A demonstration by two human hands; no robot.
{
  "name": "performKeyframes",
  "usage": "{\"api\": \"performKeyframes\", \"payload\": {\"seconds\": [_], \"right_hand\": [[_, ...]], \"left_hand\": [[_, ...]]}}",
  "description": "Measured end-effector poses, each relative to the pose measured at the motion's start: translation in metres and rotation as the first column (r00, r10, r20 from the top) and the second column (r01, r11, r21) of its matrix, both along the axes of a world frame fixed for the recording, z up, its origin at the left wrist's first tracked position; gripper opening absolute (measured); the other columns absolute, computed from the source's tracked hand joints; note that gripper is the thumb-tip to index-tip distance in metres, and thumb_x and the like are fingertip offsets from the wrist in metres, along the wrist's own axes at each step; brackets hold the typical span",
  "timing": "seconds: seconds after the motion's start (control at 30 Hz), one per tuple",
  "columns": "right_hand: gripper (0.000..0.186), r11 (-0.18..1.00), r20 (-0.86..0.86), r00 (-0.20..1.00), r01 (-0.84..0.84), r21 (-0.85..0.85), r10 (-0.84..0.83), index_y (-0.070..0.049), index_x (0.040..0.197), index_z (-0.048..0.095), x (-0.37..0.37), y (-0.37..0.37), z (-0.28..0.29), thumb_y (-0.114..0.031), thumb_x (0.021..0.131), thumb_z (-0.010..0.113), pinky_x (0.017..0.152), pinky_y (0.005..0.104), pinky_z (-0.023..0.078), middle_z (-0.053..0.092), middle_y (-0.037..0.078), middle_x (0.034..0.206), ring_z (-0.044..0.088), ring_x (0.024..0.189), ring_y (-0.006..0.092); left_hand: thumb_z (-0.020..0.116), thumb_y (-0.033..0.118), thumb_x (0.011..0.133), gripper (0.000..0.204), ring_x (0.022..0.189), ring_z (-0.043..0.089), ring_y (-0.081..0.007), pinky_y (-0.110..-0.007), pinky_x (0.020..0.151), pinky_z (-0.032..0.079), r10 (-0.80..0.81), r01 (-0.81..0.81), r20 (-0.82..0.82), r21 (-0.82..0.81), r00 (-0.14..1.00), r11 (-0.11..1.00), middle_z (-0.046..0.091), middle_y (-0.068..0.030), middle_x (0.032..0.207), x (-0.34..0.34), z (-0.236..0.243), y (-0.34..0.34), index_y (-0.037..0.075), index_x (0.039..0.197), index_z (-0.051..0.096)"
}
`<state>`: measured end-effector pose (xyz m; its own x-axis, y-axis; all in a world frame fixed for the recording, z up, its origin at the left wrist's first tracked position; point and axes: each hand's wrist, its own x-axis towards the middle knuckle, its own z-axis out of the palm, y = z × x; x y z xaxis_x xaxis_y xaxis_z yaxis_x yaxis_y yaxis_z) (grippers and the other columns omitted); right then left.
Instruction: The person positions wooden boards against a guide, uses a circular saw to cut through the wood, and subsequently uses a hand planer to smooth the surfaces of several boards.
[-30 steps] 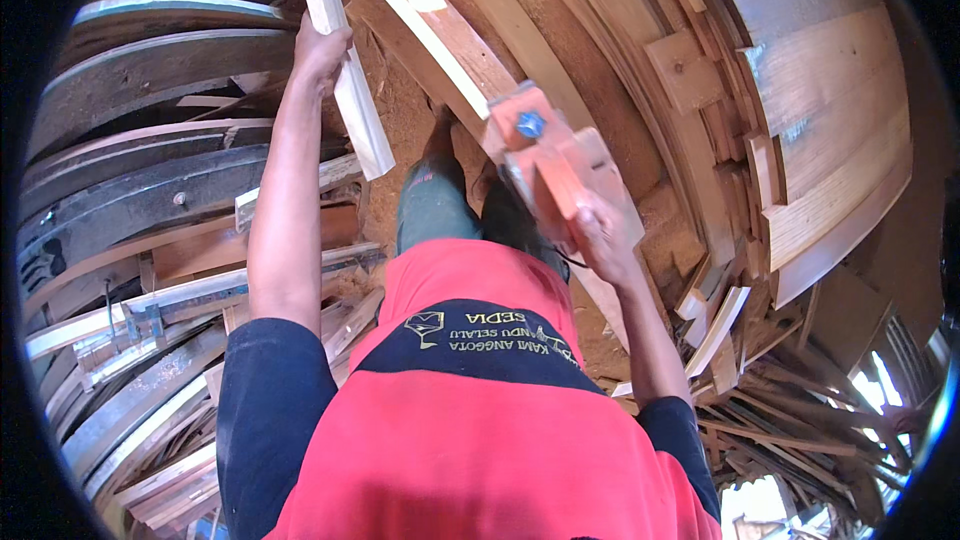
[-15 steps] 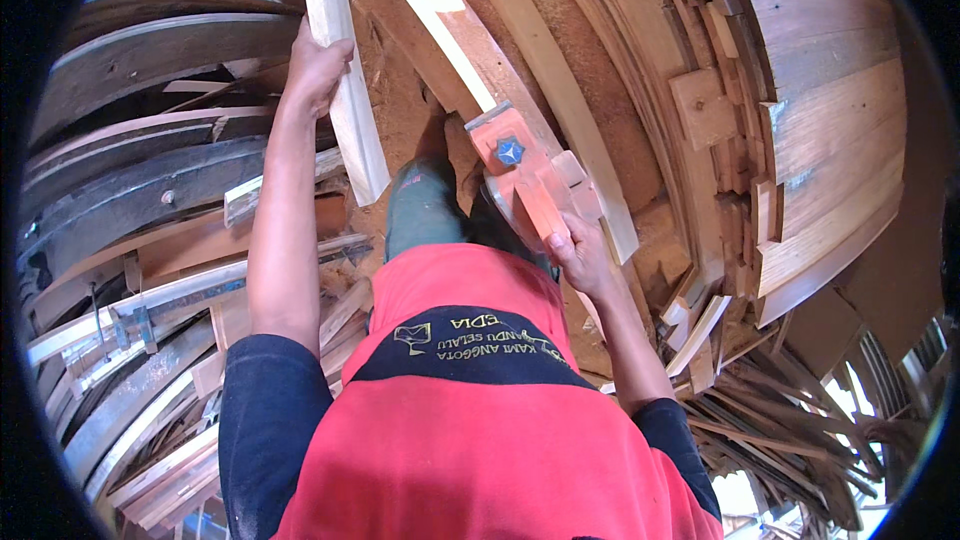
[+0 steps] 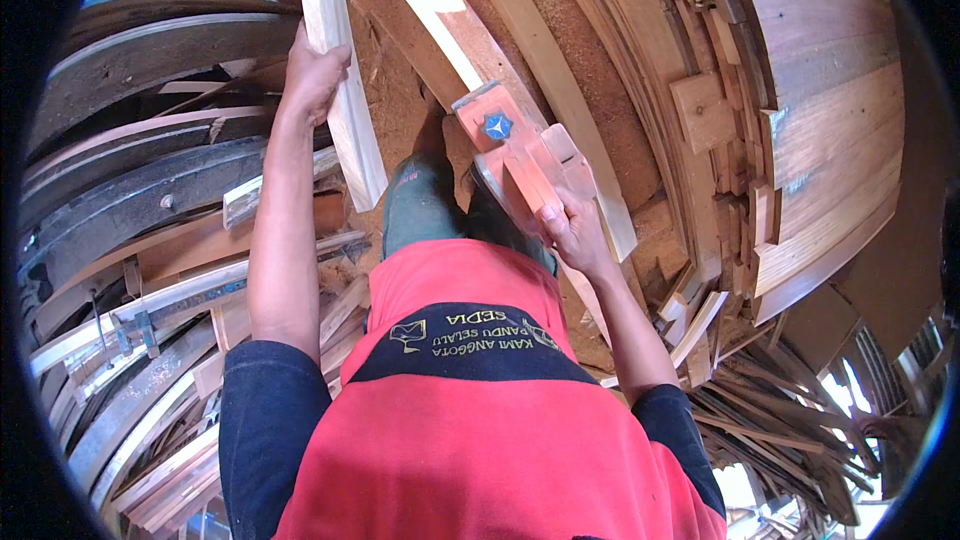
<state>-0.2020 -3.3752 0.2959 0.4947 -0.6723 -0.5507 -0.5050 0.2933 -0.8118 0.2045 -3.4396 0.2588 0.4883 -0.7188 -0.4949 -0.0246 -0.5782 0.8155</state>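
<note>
My left hand (image 3: 318, 77) is closed around a pale, squared wooden beam (image 3: 345, 120), which stretches from the top edge down to a cut end beside my leg. In my right hand (image 3: 578, 230) is an orange power planer (image 3: 520, 155) with a blue star-shaped knob on top; my fingers wrap its handle. The planer's front end overlaps a long, brightly lit board (image 3: 440, 30) that runs in from the top. Whether its sole touches that board I cannot tell.
Dark curved planks (image 3: 170, 45) are stacked along the left. Another loose board (image 3: 555, 90) lies right of the planer on sawdust-covered ground (image 3: 600, 50). Farther right stand wide wooden panels (image 3: 830, 120), with a heap of offcut strips (image 3: 780, 430) below them.
The planer and my right hand have moved slightly up and to the left. The beam in my left hand has shifted a little left, its near end slightly lower.
</note>
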Motion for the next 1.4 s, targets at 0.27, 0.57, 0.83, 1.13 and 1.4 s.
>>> {"api": "performKeyframes", "payload": {"seconds": [0.27,0.57,0.83,1.13,1.4], "right_hand": [[0.049,1.000,0.018,1.000,0.009,0.019,-0.009,0.002,0.107,0.067,0.021,-0.019,0.001,-0.045,0.097,0.057,0.072,0.0383,0.050,0.066,0.015,0.083,0.064,0.078,0.0240],[0.050,0.998,0.071,0.997,0.044,-0.047,-0.040,0.000,0.093,0.067,0.054,-0.048,-0.002,-0.048,0.098,0.056,0.059,0.0359,0.047,0.059,0.009,0.066,0.060,0.062,0.0180],[0.053,0.993,0.089,0.995,0.060,-0.105,-0.050,0.002,0.087,0.065,0.091,-0.077,-0.006,-0.048,0.098,0.055,0.058,0.0377,0.046,0.060,0.011,0.065,0.061,0.062,0.0189],[0.054,0.991,0.091,0.994,0.073,-0.110,-0.063,0.004,0.078,0.060,0.139,-0.113,-0.006,-0.046,0.099,0.056,0.057,0.0389,0.045,0.057,0.015,0.060,0.058,0.060,0.0192],[0.055,0.966,0.131,0.991,0.061,-0.252,-0.029,0.004,0.079,0.063,0.184,-0.148,-0.010,-0.047,0.098,0.057,0.057,0.0384,0.045,0.057,0.011,0.059,0.055,0.059,0.0165]], "left_hand": [[0.061,-0.003,0.080,0.065,0.073,0.060,-0.0137,-0.028,0.061,0.050,0.015,-0.015,-0.001,0.011,1.000,1.000,0.065,-0.0111,0.104,0.003,-0.002,0.002,0.005,0.142,0.042],[0.062,-0.002,0.079,0.068,0.073,0.060,-0.0126,-0.028,0.060,0.050,0.000,0.000,-0.020,-0.002,1.000,1.000,0.064,-0.0100,0.103,0.007,-0.009,0.006,0.006,0.143,0.041],[0.062,-0.002,0.079,0.070,0.075,0.061,-0.0132,-0.028,0.062,0.051,0.004,-0.003,0.005,-0.040,1.000,0.999,0.065,-0.0122,0.109,0.005,-0.005,0.006,0.005,0.145,0.041],[0.058,-0.005,0.079,0.060,0.077,0.062,-0.0152,-0.030,0.065,0.052,0.023,-0.024,-0.029,-0.050,0.999,0.998,0.064,-0.0097,0.105,0.007,-0.003,0.010,0.002,0.137,0.046],[0.057,-0.004,0.071,0.064,0.089,0.063,-0.0188,-0.031,0.077,0.053,0.089,-0.099,-0.098,-0.108,0.991,0.989,0.065,-0.0128,0.108,0.022,-0.004,0.035,-0.002,0.134,0.049]]}}
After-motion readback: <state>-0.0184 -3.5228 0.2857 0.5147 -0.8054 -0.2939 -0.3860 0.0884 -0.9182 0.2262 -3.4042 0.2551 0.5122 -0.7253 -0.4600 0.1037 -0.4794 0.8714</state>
